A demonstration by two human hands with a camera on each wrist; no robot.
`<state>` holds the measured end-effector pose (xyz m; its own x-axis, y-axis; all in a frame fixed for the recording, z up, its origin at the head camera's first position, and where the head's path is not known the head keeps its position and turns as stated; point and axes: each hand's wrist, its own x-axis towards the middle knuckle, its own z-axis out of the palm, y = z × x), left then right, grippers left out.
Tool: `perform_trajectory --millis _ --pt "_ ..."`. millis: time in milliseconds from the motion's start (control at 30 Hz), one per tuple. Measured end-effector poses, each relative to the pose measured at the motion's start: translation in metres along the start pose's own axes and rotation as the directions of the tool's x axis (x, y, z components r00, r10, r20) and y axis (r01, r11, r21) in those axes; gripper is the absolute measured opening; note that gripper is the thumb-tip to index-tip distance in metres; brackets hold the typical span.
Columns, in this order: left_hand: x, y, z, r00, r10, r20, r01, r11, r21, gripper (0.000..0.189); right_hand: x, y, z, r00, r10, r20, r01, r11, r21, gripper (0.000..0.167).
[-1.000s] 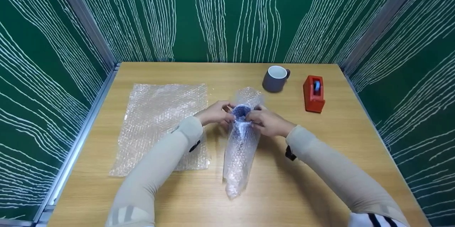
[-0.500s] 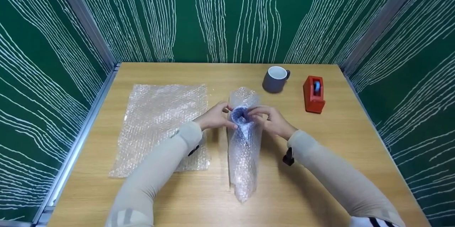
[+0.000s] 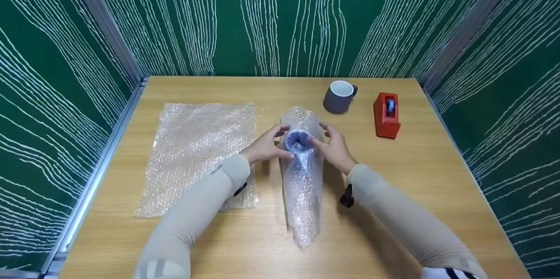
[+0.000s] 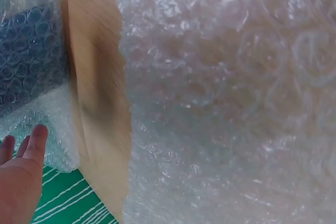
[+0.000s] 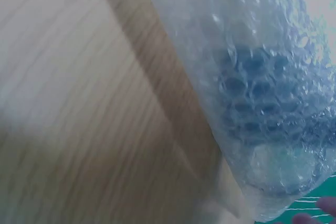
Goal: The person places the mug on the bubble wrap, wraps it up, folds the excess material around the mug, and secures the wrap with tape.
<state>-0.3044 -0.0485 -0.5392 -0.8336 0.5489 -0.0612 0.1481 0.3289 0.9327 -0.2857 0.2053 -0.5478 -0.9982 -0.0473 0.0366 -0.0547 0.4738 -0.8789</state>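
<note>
A wrapped bundle (image 3: 302, 196) of bubble wrap lies on the wooden table (image 3: 240, 244) near the middle of the frame, its lower end pointing to the bottom edge. Towards its upper part a round blue opening (image 3: 290, 141) shows, and the left wrist view shows something dark blue (image 4: 23, 51) through the bubbles. The left hand (image 3: 267, 144) stands wide at the bundle's left side, its thumb on the wrap just beside the opening. The right hand (image 3: 336, 148) is also spread wide, thumb at the opening's right edge, fingers by the bundle's upper right. A flat bubble wrap sheet (image 3: 197, 148) lies left of centre, partly behind the left sleeve (image 3: 188, 215). At upper right stand a grey mug (image 3: 337, 103) and a red tape dispenser (image 3: 386, 126).
</note>
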Motion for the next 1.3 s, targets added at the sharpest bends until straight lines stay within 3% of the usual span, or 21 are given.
perform_trajectory --millis 167,467,700,900,1100,1300 --pt "0.002 -0.002 -0.001 1.0 -0.011 0.012 0.011 1.0 -0.004 0.094 0.0 0.003 0.004 0.997 0.066 0.042 -0.07 0.994 0.082 0.078" --pt "0.007 -0.005 -0.001 0.999 0.008 0.042 -0.005 0.999 -0.051 0.087 -0.003 0.004 0.009 0.995 0.085 0.052 -0.093 0.981 0.173 0.087" --pt "0.012 -0.011 0.004 0.996 0.03 0.081 -0.014 0.983 -0.185 0.084 -0.005 0.005 0.013 0.996 0.062 0.057 -0.072 0.98 0.184 0.083" --pt "0.015 -0.015 0.009 0.996 0.008 0.085 0.013 0.968 -0.251 0.085 -0.005 0.007 0.016 0.997 0.035 0.07 -0.048 0.979 0.2 0.08" --pt "0.017 -0.014 0.01 0.996 -0.008 0.089 0.03 0.968 -0.249 0.086 -0.002 0.008 0.013 0.991 -0.03 0.128 0.006 0.983 0.183 0.073" --pt "0.018 -0.012 0.01 0.996 -0.013 0.089 0.033 0.973 -0.228 0.086 0.001 0.005 0.004 0.97 -0.076 0.23 0.043 0.989 0.143 0.063"
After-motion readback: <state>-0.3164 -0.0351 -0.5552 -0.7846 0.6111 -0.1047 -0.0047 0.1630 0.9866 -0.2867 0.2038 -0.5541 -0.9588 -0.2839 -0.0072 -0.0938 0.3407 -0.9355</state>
